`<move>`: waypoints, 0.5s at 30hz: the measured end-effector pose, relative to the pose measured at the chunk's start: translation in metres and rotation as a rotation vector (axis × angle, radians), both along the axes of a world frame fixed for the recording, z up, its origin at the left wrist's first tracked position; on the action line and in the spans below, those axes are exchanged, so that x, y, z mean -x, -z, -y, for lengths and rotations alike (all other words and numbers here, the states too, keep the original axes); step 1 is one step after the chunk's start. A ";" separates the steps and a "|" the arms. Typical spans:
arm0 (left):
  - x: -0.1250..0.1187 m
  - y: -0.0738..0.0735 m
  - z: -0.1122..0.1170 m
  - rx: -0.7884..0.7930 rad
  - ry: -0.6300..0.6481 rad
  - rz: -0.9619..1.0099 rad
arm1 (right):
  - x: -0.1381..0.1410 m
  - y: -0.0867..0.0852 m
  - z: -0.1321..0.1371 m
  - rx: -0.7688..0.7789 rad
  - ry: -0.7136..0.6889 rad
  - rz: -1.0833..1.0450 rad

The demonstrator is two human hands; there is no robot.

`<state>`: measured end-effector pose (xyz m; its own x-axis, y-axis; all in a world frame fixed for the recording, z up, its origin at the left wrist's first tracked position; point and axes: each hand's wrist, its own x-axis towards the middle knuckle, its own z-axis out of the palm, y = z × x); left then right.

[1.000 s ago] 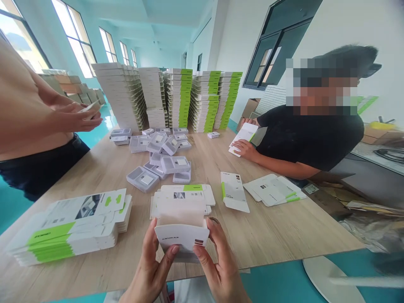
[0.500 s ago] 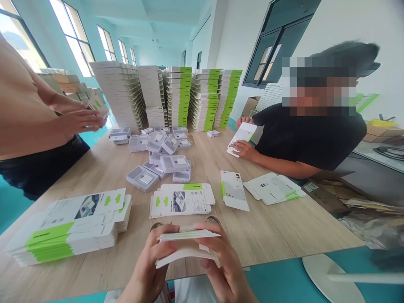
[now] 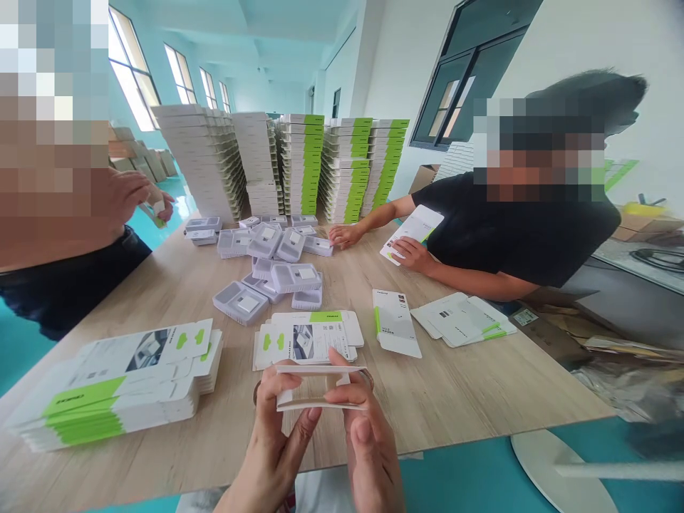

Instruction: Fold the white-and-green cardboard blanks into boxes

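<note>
Near the table's front edge I hold a white cardboard box (image 3: 320,407), its open end facing me so that I look into it. My left hand (image 3: 281,424) grips the box's left side, thumb below and fingers over the top. On the right side my right hand (image 3: 371,427) is closed round it, with fingers at the opening. Just beyond lies a small pile of flattened boxes (image 3: 320,342), white and green with a printed picture. A thicker stack of flattened boxes (image 3: 154,356) sits to the left.
Clear plastic trays with small inserts (image 3: 241,302) lie heaped mid-table. Tall stacks of boxes (image 3: 302,164) rise at the back. At right a co-worker (image 3: 491,235) holds a flat box; more flat boxes (image 3: 459,318) lie in front. Another person (image 3: 64,228) stands left.
The box in my hands has opened into a squarer shape and been lowered level. The right co-worker's hand has reached out to a plastic tray. The person at left has moved their hands.
</note>
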<state>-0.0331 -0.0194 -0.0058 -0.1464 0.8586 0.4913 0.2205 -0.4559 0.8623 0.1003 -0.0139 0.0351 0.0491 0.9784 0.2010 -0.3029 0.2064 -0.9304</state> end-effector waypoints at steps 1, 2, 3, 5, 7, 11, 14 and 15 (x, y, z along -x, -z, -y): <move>0.001 0.000 -0.001 -0.025 0.038 -0.036 | -0.002 0.003 0.000 -0.020 -0.010 -0.009; 0.003 -0.001 -0.002 -0.040 0.074 -0.066 | -0.004 0.006 -0.001 -0.038 -0.020 -0.024; 0.005 -0.001 -0.003 -0.046 0.097 -0.085 | -0.006 0.008 -0.003 -0.049 -0.035 -0.049; 0.010 -0.002 -0.002 -0.035 0.108 -0.097 | -0.013 0.007 -0.008 -0.050 -0.072 -0.106; 0.015 -0.005 0.000 -0.007 0.114 -0.114 | -0.022 -0.002 -0.017 -0.009 -0.077 -0.114; 0.028 -0.017 0.003 0.005 0.171 -0.262 | -0.042 -0.030 -0.036 0.122 -0.230 0.075; 0.034 -0.023 0.005 -0.049 0.192 -0.375 | -0.054 -0.048 -0.048 0.247 -0.545 0.304; 0.034 -0.022 0.006 -0.078 0.165 -0.381 | -0.057 -0.053 -0.051 0.280 -0.625 0.361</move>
<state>-0.0672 -0.0252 0.0161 0.1948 0.8132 0.5484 0.4358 -0.5726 0.6944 0.1578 0.0371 0.0878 -0.5502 0.8197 -0.1593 0.0466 -0.1604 -0.9860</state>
